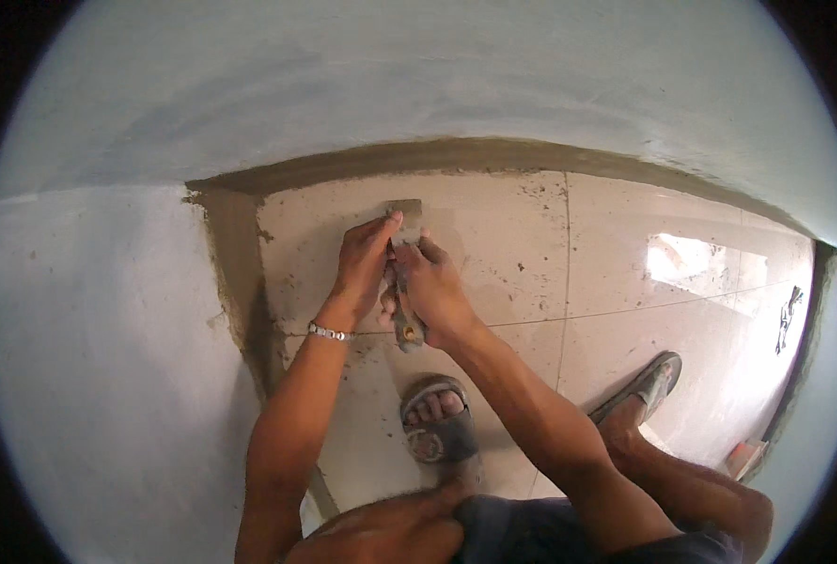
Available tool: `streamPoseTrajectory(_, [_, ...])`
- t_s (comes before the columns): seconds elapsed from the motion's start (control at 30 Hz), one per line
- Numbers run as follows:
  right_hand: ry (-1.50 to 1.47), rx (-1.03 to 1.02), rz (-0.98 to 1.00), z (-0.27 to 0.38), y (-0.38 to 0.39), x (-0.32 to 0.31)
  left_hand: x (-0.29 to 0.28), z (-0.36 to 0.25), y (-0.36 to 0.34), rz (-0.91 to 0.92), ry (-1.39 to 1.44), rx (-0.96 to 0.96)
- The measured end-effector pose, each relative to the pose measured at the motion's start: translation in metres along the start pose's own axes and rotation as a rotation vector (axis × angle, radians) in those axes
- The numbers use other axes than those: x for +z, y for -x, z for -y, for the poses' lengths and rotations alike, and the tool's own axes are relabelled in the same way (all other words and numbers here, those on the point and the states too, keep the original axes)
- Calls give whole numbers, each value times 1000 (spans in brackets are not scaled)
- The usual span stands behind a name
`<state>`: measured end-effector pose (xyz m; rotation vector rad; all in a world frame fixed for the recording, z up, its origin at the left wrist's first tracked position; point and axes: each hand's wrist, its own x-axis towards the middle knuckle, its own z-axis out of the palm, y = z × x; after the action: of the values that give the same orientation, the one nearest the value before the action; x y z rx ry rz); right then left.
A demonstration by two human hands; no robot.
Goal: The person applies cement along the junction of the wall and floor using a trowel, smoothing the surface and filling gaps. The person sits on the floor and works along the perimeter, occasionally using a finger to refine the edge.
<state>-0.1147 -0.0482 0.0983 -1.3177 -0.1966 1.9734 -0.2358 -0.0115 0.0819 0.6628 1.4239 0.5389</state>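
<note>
A flat paintbrush [405, 209], its head caked grey-brown, is held over the pale floor tiles near the wall corner. My right hand [430, 287] is closed round its handle, whose end with a hole points back toward me. My left hand [364, 258] is closed at the left side of the brush head, its thumb against the bristle end. Part of the left fingers is hidden behind the brush and the right hand. The brush head points toward the far wall's base, where a brown coated band [371, 162] runs.
A pale grey wall [108, 329] stands at the left, another [437, 85] ahead. Crumbs of dried material dot the tiles [493, 235]. My sandalled feet [442, 414] are on the floor below my hands. A dark crumpled thing [789, 320] and a small reddish box-like object [743, 459] lie at the right.
</note>
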Motion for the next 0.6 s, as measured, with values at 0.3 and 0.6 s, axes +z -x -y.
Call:
streamPoseTrajectory(0.3, [-193,58,-24,16,-30,32,-9,-39,-9,-54,-9,-142])
streamPoseTrajectory(0.6, [-91,41,6,31,-21,27,3,-39,-10,-145,49,-148])
